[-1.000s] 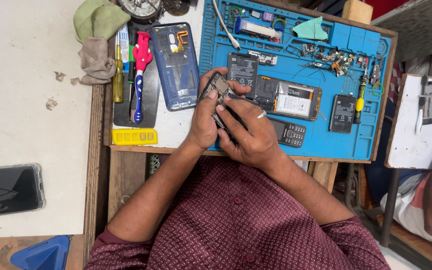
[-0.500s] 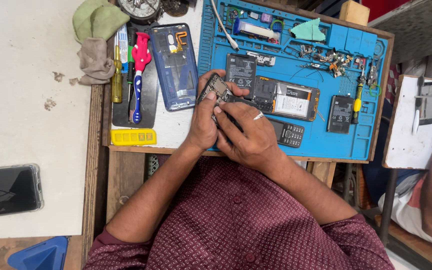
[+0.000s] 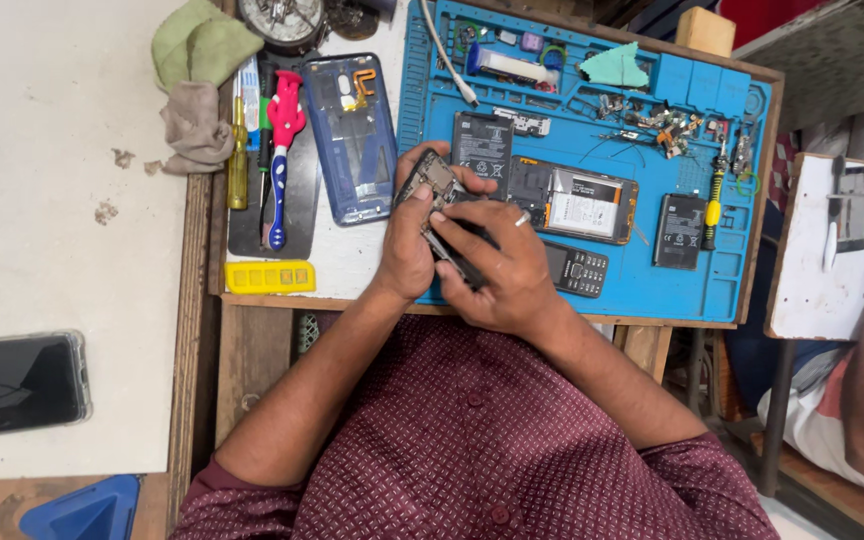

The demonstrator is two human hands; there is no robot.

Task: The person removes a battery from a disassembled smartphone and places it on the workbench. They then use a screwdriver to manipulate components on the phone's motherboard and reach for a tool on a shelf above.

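Both hands are locked together over the near edge of the blue work mat [image 3: 652, 290], and between them sits an opened phone [image 3: 434, 180], tilted, its bare insides facing up. The left hand [image 3: 407, 245] wraps the phone's left side, thumb pressed up near its top corner; the right hand [image 3: 502, 270] covers the lower half from the other side, fingers curled over it, a ring showing on one finger. So both hands are clamped on that one phone, touching each other, and most of its body is hidden beneath them. Just beyond the fingertips a black battery [image 3: 482, 145] lies flat on the mat, and just to the right of it a second opened handset [image 3: 574, 200] shows its battery. Right beside the right hand's knuckles rests a small black keypad phone [image 3: 577, 270]. Farther right, well apart, another black battery [image 3: 679, 230] lies next to a yellow-handled screwdriver [image 3: 714, 205]. To the left of the left hand, off the mat, lies a blue phone back cover [image 3: 350, 135], then a red-handled tool [image 3: 282, 150], with a small yellow case [image 3: 270, 277] near the wrist.
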